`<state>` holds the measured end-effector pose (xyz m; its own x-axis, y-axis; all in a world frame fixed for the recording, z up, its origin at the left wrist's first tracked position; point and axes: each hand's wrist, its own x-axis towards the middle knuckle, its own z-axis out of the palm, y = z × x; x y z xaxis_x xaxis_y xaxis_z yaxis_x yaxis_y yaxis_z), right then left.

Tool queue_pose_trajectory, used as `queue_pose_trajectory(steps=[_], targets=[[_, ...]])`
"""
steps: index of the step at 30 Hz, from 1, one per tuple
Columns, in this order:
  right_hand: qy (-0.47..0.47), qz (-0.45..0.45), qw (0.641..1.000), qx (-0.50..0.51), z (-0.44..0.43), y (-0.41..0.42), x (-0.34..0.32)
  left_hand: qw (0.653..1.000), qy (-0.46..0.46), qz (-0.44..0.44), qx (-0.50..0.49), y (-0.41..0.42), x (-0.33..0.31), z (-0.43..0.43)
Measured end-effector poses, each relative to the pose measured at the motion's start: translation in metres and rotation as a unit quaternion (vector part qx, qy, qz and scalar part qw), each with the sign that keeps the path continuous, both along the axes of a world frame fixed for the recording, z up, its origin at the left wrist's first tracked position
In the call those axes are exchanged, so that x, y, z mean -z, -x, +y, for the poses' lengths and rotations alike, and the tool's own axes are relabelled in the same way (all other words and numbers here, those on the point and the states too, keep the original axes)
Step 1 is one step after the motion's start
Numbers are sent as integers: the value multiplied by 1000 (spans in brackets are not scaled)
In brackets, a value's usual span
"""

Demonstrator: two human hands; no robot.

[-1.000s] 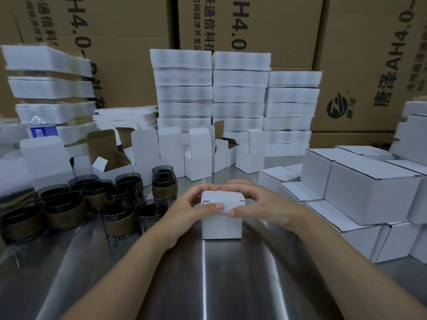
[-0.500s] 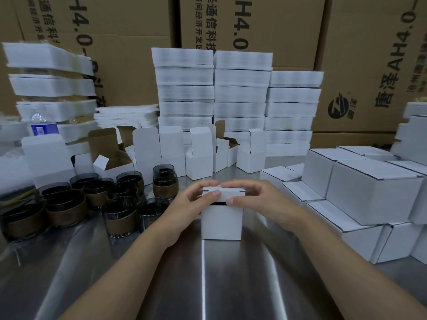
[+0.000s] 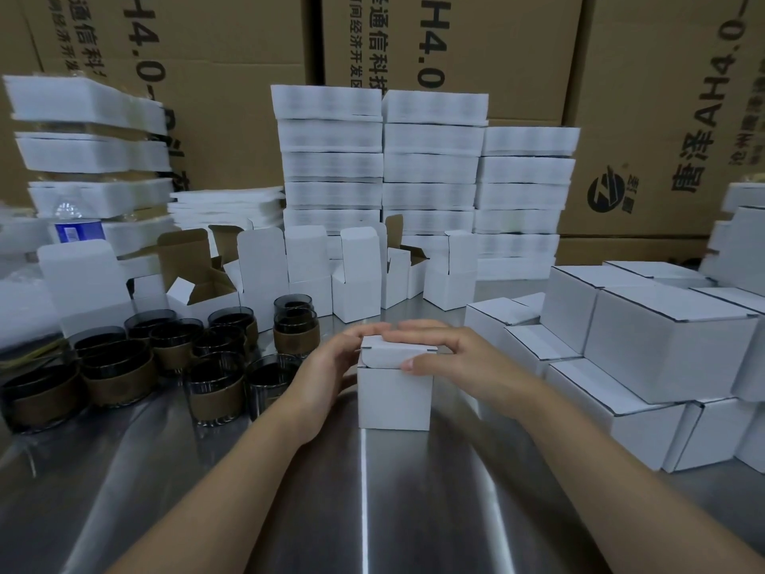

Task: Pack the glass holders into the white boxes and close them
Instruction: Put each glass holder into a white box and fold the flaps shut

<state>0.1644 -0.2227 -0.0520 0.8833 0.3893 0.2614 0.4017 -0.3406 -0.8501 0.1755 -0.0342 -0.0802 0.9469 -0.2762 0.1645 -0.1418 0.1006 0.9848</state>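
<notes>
A small white box stands upright on the steel table in front of me. Its lid is folded over, with the front flap still a little raised above the body. My left hand cups the box's left side, its fingertips curled onto the top rear corner. My right hand lies flat across the lid, thumb pressing the front flap. Several dark glass holders with brown sleeves stand to the left of the box.
Several open white boxes stand in a row behind. Closed boxes are piled at the right. Stacks of flat box blanks and large brown cartons fill the back. A water bottle stands far left.
The lid, lifted with a dark gap half a second ago, has come down onto the box. My right hand's fingers have spread flat over it.
</notes>
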Motion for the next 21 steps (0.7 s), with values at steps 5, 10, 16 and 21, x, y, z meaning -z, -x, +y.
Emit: queue_pose_trajectory(steps=[5, 10, 16, 21], targets=[[40, -20, 999, 7, 6, -2, 8, 999, -4, 14, 32, 5, 0, -4], [64, -35, 997, 29, 8, -3, 10, 999, 1, 25, 37, 8, -2, -7], [16, 13, 999, 29, 14, 2, 8, 999, 14, 21, 28, 3, 1, -6], [19, 26, 999, 38, 11, 1, 11, 999, 17, 38, 16, 0, 5, -7]])
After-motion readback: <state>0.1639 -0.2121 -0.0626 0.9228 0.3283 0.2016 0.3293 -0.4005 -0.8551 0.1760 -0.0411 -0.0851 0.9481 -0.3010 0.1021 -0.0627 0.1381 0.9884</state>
